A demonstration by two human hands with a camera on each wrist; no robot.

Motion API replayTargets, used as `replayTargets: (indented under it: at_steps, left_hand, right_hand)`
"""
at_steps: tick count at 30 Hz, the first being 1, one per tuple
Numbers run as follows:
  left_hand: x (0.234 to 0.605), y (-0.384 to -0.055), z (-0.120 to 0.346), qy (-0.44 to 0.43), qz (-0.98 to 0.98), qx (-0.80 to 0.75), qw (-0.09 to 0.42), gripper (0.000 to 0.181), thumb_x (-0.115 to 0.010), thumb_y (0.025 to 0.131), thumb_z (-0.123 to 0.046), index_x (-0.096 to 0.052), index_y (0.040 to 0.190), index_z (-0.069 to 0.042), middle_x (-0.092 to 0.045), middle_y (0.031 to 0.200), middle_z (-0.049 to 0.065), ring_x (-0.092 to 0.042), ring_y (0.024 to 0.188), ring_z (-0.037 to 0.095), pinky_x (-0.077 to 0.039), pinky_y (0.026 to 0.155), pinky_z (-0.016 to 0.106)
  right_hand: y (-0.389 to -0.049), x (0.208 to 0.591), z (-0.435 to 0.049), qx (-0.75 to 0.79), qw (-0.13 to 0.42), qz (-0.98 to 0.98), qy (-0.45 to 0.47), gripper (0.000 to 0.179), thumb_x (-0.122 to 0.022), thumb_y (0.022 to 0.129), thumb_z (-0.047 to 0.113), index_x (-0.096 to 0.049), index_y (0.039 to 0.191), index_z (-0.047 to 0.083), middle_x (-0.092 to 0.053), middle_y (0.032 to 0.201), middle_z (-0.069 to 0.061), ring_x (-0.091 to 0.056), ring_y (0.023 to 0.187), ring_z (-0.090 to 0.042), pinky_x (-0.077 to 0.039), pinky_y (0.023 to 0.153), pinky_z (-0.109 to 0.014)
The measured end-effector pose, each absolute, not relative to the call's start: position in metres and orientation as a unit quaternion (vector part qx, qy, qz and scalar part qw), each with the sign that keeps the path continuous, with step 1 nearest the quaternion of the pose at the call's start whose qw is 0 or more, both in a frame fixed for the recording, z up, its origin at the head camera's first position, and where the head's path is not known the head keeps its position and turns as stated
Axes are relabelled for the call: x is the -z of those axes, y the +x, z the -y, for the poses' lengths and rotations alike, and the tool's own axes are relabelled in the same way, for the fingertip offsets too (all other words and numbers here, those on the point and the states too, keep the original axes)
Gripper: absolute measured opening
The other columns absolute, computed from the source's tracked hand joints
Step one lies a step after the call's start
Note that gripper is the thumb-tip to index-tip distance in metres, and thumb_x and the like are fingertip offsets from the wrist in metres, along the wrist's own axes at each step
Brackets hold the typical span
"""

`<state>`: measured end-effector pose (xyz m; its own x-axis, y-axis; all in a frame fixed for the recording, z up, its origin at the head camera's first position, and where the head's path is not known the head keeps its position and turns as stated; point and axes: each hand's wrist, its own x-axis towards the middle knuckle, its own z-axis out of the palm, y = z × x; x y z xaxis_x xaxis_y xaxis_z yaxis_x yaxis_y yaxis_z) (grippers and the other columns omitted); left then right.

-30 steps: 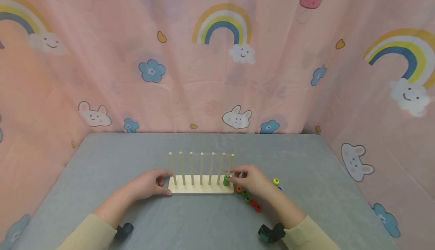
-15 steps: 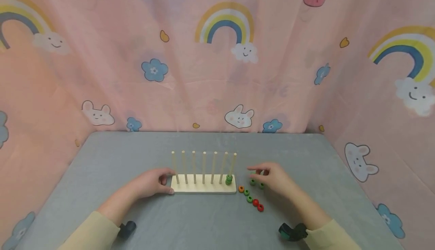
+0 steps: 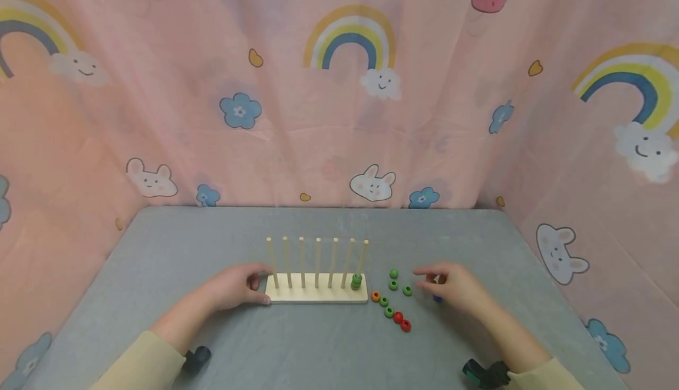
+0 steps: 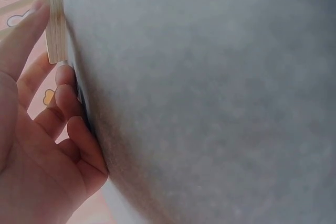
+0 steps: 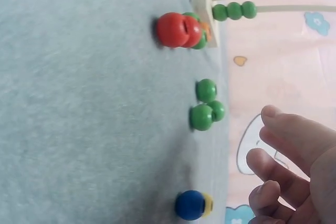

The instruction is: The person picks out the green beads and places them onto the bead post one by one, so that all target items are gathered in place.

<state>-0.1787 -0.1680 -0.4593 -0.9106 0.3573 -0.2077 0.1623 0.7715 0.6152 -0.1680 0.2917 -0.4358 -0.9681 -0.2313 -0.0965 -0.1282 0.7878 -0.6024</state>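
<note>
A pale wooden peg board [image 3: 318, 297] with a row of upright pegs stands on the table. My left hand [image 3: 236, 287] grips its left end, thumb at the front corner and index finger behind. Three green beads [image 5: 234, 11] are stacked at the foot of the rightmost peg. To the right, my right hand [image 3: 458, 287] hovers with its fingers apart and nothing between them. Just under its fingertips lies a blue bead [image 5: 190, 205], with a yellow bead [image 5: 208, 204] partly hidden behind it. The other pegs are bare.
Between board and right hand lie three loose green beads [image 3: 394, 284]. Nearer the board, an orange bead [image 3: 375, 296], two green beads [image 3: 389, 312] and two red beads [image 3: 405, 325] form a slanting line. A pink patterned curtain [image 3: 297, 142] hangs behind the grey table [image 3: 297, 349].
My right hand has left the rightmost peg and moved right, over the loose green beads to beside the blue bead. The left hand keeps its grip on the board.
</note>
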Motion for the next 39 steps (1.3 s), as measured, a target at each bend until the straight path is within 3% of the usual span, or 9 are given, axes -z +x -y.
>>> replayTargets:
  at_steps: [15, 39]
  left_hand:
    - [0.456, -0.177, 0.166, 0.137, -0.927, -0.309, 0.162, 0.054, -0.087, 0.075, -0.028, -0.065, 0.122, -0.015, -0.051, 0.079, -0.001, -0.046, 0.072, 0.015, -0.036, 0.065, 0.033]
    - [0.455, -0.178, 0.168, 0.139, -0.926, -0.311, 0.164, 0.054, -0.087, 0.075, -0.028, -0.065, 0.122, -0.014, -0.051, 0.08, -0.001, -0.046, 0.073, 0.015, -0.036, 0.065, 0.034]
  right_hand:
    - [-0.166, 0.446, -0.276, 0.246, 0.115, -0.959, -0.081, 0.021, -0.079, 0.085, 0.024, -0.073, 0.104, 0.021, -0.055, 0.073, 0.005, -0.05, 0.068, -0.014, -0.04, 0.06, -0.031]
    - [-0.17, 0.449, -0.267, 0.203, 0.099, -0.97, -0.088, 0.015, -0.078, 0.085, 0.025, -0.074, 0.099, 0.021, -0.054, 0.073, 0.005, -0.048, 0.067, -0.013, -0.039, 0.06, -0.032]
